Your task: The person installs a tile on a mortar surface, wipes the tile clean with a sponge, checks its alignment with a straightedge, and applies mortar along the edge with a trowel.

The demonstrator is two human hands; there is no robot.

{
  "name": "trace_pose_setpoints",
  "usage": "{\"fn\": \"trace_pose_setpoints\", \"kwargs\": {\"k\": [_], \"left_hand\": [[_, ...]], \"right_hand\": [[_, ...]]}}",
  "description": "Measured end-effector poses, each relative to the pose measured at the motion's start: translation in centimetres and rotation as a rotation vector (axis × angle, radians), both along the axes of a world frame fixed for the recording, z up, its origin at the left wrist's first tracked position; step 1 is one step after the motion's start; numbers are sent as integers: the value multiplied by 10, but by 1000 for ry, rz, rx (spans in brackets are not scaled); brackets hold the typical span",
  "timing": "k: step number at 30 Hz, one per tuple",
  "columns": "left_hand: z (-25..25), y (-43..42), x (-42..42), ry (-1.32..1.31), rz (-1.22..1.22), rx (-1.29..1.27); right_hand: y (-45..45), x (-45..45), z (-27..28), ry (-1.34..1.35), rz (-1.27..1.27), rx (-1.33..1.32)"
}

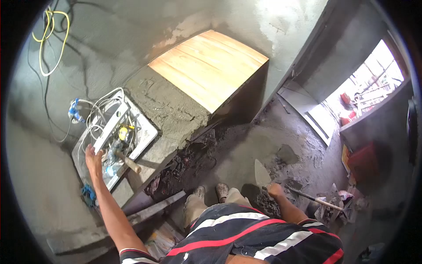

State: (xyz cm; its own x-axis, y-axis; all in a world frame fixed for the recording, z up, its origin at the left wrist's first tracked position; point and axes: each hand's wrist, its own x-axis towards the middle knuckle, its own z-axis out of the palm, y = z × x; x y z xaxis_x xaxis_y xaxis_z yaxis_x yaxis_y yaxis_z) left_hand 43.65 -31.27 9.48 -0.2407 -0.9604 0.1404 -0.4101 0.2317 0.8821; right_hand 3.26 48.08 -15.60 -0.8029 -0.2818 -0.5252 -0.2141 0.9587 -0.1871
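My left hand is at the lower end of a pale spirit level, its fingers around that end. The level lies slantwise over a white-rimmed sink or tray filled with coiled cables and tools. Close to this hand are a wooden-handled hammer and a yellow round object, perhaps a tape measure. Low on the right, my right hand is closed around the handle of a trowel. The trowel's pointed blade faces away from me above the floor; my fist hides its handle.
A wood-look tile covers part of the ledge, beside rough wet mortar. A shovel lies by rubble at right. A board lies left of my feet. A red container stands near the doorway; yellow cable hangs upper left.
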Motion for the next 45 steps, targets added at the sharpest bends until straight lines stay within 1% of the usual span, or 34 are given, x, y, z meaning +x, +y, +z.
{"fn": "trace_pose_setpoints", "kwargs": {"k": [2,3,4,5,7,8,9,10,12,13,17,19,21,24,26,28,30,31,33,35,37,39,40,41,42,43,44,45], "left_hand": [[-3,-35,-13,-406,2,-119],[-17,-61,-16,-586,24,-147],[-30,-76,-19,-665,21,-281],[-43,-88,-20,-741,18,-417],[-60,-111,-21,-767,-3,-441],[-65,-121,-22,-841,-14,-354],[-69,-128,-24,-915,-27,-268],[-68,-130,-27,-910,-47,-275],[-63,-134,-26,-1070,-130,-212],[-65,-137,-24,-1068,-150,-221],[-76,-150,-25,-1074,-220,-255],[-85,-156,-20,-1071,-230,-244],[-93,-161,-18,-944,-237,-419],[-89,-163,-18,-907,-227,-380],[-70,-154,-20,-901,-240,-333],[-56,-150,-21,-896,-254,-284],[-49,-144,-18,-994,-240,-286],[-40,-135,-19,-999,-240,-282],[-18,-116,-24,-845,-251,-305],[0,-106,-30,-817,-219,-274],[32,-85,-45,-785,-187,-249],[72,-51,-72,-688,-173,-237],[78,-46,-79,-680,-203,-406],[90,-39,-87,-657,-186,-285],[86,-48,-87,-586,-252,-346],[90,-48,-94,-536,-303,-347],[90,-46,-107,-309,-317,-203],[103,-59,-122,-552,-340,-107]], "right_hand": [[-15,14,17,-5,-13,-14],[-14,20,15,15,8,-32],[-17,25,12,34,28,-50],[-23,31,22,42,11,-52],[-25,48,49,-39,109,59],[-27,57,56,-35,88,60],[-27,67,63,-11,-47,45],[-26,75,66,14,-182,31],[-19,88,68,13,-248,83],[-17,95,69,10,-292,132],[-9,118,75,-2,-364,182],[-9,121,75,-83,-412,209],[-11,121,71,-90,-395,189],[-22,117,75,-109,-361,192],[-37,111,81,-126,-346,211],[-46,108,80,31,-314,76],[-53,100,81,7,-330,82],[-53,97,80,-12,-341,84],[-52,91,80,-25,-329,93],[-52,81,75,-39,-308,93],[-35,71,56,-75,-257,144],[-16,56,28,-90,-233,95],[-13,53,34,-97,-231,52],[-8,51,37,-132,-295,46],[-20,43,56,-161,-380,41],[-21,34,57,-163,-386,68],[-11,27,45,-165,-399,97],[1,23,26,-66,-360,55]]}}
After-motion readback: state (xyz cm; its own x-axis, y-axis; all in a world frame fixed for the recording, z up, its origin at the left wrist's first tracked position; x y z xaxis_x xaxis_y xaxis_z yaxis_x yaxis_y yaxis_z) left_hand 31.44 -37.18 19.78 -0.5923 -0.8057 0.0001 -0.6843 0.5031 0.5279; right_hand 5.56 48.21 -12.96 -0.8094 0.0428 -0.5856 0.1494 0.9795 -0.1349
